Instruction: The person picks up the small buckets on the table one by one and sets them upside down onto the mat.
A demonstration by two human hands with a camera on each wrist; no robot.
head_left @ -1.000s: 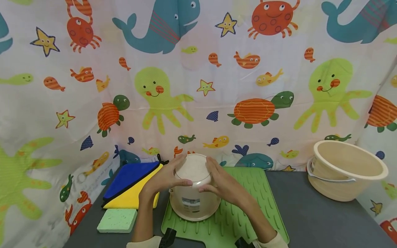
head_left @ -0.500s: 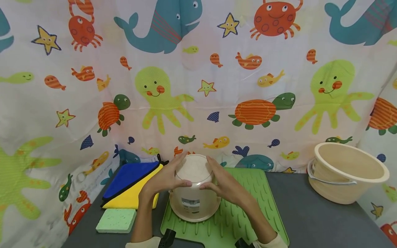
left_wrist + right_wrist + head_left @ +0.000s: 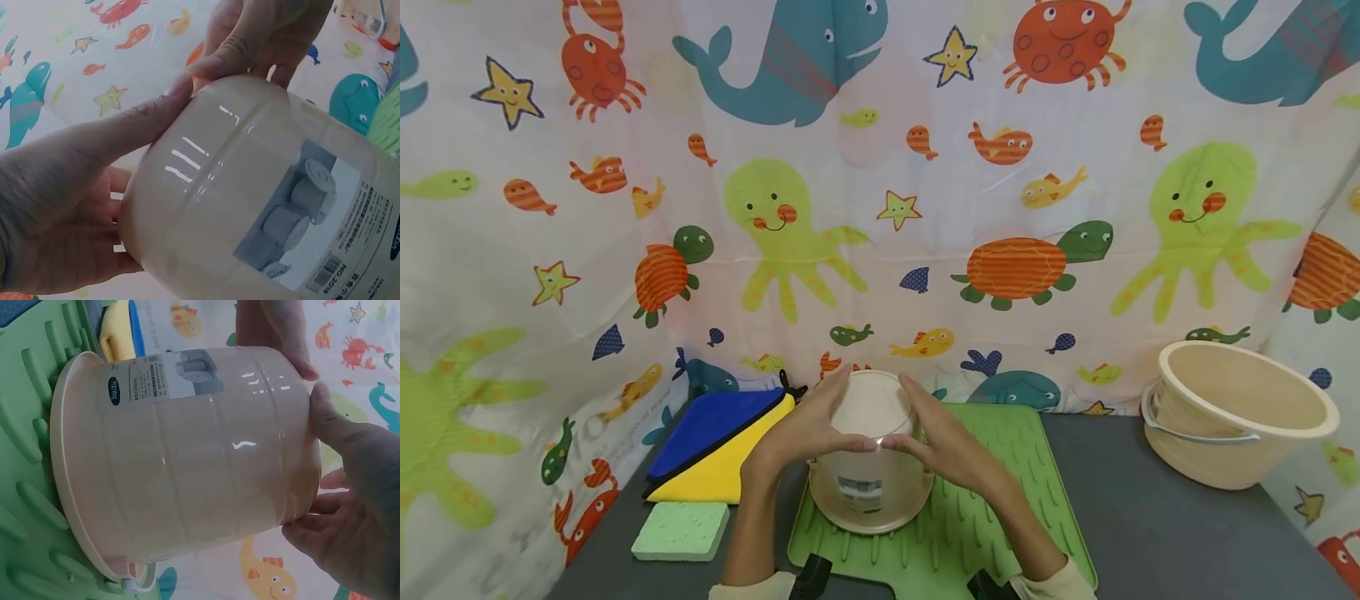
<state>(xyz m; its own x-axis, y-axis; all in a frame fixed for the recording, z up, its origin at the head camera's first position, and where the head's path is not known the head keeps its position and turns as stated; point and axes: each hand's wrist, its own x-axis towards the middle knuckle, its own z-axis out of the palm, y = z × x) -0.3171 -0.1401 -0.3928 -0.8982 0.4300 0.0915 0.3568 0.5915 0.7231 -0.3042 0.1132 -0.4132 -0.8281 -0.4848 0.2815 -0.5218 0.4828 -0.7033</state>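
Observation:
A cream plastic bucket (image 3: 871, 479) stands upside down on the green ridged drying mat (image 3: 1007, 492), rim down and base up. My left hand (image 3: 808, 433) holds the base end from the left, thumb across the front. From the right, my right hand (image 3: 951, 442) grips the same end, its fingers spread along the side. The thumb tips meet or nearly meet at the front edge of the base. A printed label (image 3: 134, 381) shows on the bucket wall in the right wrist view. Fingertips at the far side are hidden in the head view.
A folded blue and yellow cloth (image 3: 711, 450) lies left of the mat, with a pale green sponge (image 3: 681, 531) in front. A second cream bucket (image 3: 1213, 458) stands upright at the right. Behind hangs a curtain (image 3: 865, 267) printed with sea animals.
The thumbs have come closer together along the front edge of the bucket's base, the left one moving to the right. The bucket has stayed in place.

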